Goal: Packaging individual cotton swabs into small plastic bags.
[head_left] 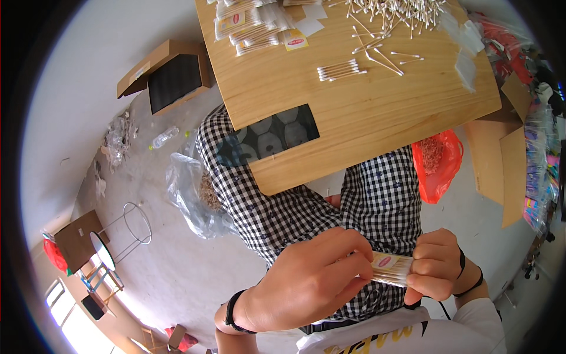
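Close to my body, above my lap, both hands grip a small clear packet of cotton swabs (390, 269) with a yellow and red label. My left hand (321, 274) pinches its left end with curled fingers. Around the right end, my right hand (435, 265) is closed. Beyond them stands the wooden table (354, 130). On it lies a small row of loose cotton swabs (341, 71), laid side by side. A heap of loose swabs (401, 12) covers the far right, with several strays in front. Filled swab packets (250, 26) are piled at the far left.
A dark patterned sheet (277, 137) lies at the table's near left edge. Clear empty bags (466, 65) rest at its right edge. A red plastic bag (437, 168) hangs beside my right knee; a clear bag (197, 194) sits left of my legs. Cardboard boxes (492, 156) stand right.
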Motion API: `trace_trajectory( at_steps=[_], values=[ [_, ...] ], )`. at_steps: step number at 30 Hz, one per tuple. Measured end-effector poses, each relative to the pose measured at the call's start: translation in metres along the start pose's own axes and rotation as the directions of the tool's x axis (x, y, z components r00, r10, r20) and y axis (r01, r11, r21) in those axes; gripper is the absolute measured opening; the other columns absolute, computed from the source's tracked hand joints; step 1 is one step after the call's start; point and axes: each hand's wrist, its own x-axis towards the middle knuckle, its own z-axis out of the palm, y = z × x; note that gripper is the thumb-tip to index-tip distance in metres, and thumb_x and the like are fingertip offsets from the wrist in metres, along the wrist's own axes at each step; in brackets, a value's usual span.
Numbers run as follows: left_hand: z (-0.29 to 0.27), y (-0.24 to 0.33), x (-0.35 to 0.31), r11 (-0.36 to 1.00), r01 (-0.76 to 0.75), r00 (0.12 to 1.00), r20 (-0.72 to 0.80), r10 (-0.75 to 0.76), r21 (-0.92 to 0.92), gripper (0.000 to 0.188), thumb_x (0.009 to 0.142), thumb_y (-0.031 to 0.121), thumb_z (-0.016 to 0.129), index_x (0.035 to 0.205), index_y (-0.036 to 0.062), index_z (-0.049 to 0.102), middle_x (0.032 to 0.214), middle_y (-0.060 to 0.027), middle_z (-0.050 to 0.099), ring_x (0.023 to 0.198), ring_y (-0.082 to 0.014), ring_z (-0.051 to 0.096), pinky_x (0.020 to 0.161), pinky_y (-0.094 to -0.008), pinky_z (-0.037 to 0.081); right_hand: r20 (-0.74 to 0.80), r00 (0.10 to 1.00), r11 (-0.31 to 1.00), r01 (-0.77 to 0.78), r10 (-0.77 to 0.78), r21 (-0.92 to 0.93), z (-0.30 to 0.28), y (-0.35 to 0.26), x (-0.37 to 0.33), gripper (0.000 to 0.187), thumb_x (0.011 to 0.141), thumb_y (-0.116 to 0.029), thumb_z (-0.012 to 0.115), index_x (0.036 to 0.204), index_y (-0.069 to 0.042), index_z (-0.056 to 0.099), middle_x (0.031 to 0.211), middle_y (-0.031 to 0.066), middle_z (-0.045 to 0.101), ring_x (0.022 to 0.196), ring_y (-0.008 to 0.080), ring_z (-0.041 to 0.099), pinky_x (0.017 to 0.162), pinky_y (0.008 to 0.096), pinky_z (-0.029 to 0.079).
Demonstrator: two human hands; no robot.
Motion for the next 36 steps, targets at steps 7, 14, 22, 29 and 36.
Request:
trace_trajectory(
  at_steps=[7, 14, 22, 29, 36],
  values=[
    [-0.002, -0.002, 0.003, 0.993, 0.092, 0.989, 0.121, -0.083, -0.078, 0.016, 0.069, 0.000, 0.075, 0.078, 0.0058, 0.063, 0.094, -0.0056, 0.063, 0.079, -0.0203, 0.063, 0.062, -0.0291, 0.051, 0.006, 1.000, 0.999, -0.009, 0.009, 0.030, 0.002, 0.000, -0.002, 0.031, 0.086, -0.029, 0.070, 0.094, -0.007, 0.049, 0.062, -0.0026, 0.041, 0.047, 0.0096, 0.040, 0.038, 0.0217, 0.034],
    [-0.010, -0.015, 0.007, 0.974, 0.148, 0.942, 0.325, -0.085, -0.173, 0.016, 0.069, 0.002, 0.072, 0.080, 0.0068, 0.061, 0.093, -0.0061, 0.062, 0.081, -0.0198, 0.063, 0.063, -0.0288, 0.051, -0.003, 0.998, 0.996, 0.057, -0.056, 0.073, 0.006, 0.003, 0.000, 0.029, 0.087, -0.026, 0.069, 0.094, -0.007, 0.049, 0.061, -0.0029, 0.040, 0.047, 0.0089, 0.040, 0.038, 0.0207, 0.034],
    [-0.001, 0.001, 0.003, 0.999, -0.010, 0.990, 0.143, 0.004, 0.040, 0.021, 0.069, -0.003, 0.068, 0.087, 0.0038, 0.059, 0.083, -0.0072, 0.064, 0.068, -0.0238, 0.064, 0.054, -0.0318, 0.052, -0.004, 0.999, 0.998, 0.035, -0.035, 0.042, 0.004, 0.001, -0.002, 0.028, 0.088, -0.026, 0.068, 0.093, -0.007, 0.048, 0.061, -0.0028, 0.040, 0.046, 0.0085, 0.039, 0.037, 0.0207, 0.033],
    [0.022, -0.016, -0.014, 0.966, -0.228, 0.965, -0.107, 0.241, 0.122, 0.039, 0.067, -0.005, 0.073, 0.102, 0.0008, 0.056, 0.082, -0.0118, 0.067, 0.068, -0.0252, 0.068, 0.054, -0.0317, 0.055, 0.000, 1.000, 0.999, 0.009, -0.009, -0.039, -0.004, -0.006, -0.002, 0.028, 0.089, -0.030, 0.066, 0.095, -0.009, 0.047, 0.062, -0.0032, 0.039, 0.046, 0.0078, 0.036, 0.037, 0.0201, 0.031],
    [0.034, -0.021, -0.033, 0.954, -0.258, 0.916, -0.276, 0.291, 0.150, 0.040, 0.072, -0.001, 0.077, 0.103, 0.0027, 0.053, 0.081, -0.0124, 0.068, 0.070, -0.0232, 0.070, 0.053, -0.0305, 0.056, -0.028, 0.996, 0.996, 0.087, -0.088, -0.038, -0.007, -0.010, -0.002, 0.030, 0.089, -0.033, 0.065, 0.095, -0.011, 0.047, 0.062, -0.0043, 0.038, 0.047, 0.0065, 0.035, 0.037, 0.0199, 0.030]
  ],
)
